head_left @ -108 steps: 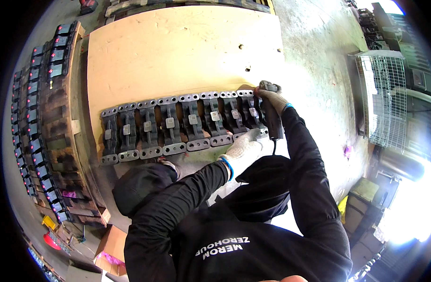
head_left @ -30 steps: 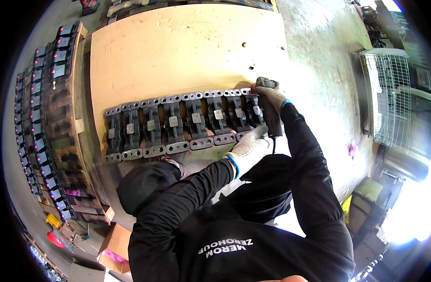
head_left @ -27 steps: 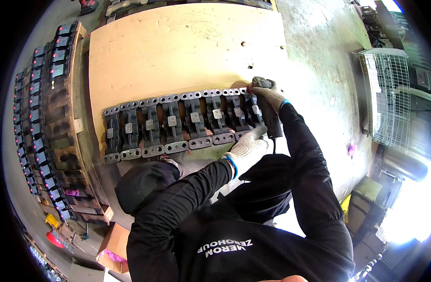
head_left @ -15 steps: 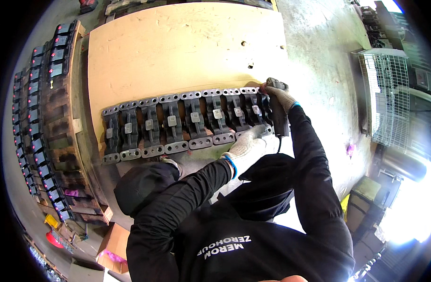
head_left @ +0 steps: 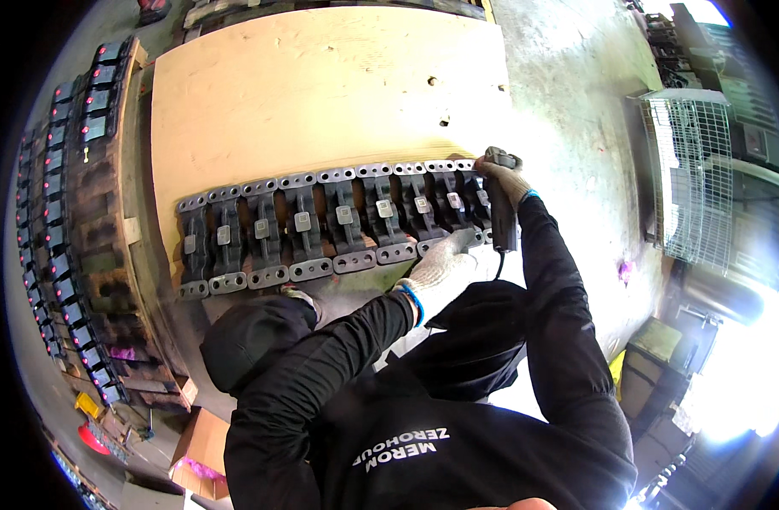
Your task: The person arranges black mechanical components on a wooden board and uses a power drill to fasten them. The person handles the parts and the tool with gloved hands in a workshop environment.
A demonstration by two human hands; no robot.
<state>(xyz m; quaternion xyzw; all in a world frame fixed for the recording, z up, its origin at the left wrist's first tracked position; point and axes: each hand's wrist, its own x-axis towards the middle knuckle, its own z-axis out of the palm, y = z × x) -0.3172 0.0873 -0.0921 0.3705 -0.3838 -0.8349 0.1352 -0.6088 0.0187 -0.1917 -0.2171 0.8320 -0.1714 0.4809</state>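
The person's right gloved hand [head_left: 505, 177] grips a black corded handheld tool [head_left: 505, 223] at the right end of a row of dark metal parts [head_left: 303, 223] with holed end plates. The left gloved hand [head_left: 440, 272] reaches the row's near edge, near the tool. The row lies along a tan cardboard sheet [head_left: 321, 93]; a wooden pallet [head_left: 100, 234] sits left, a wire mesh basket [head_left: 696, 183] right.
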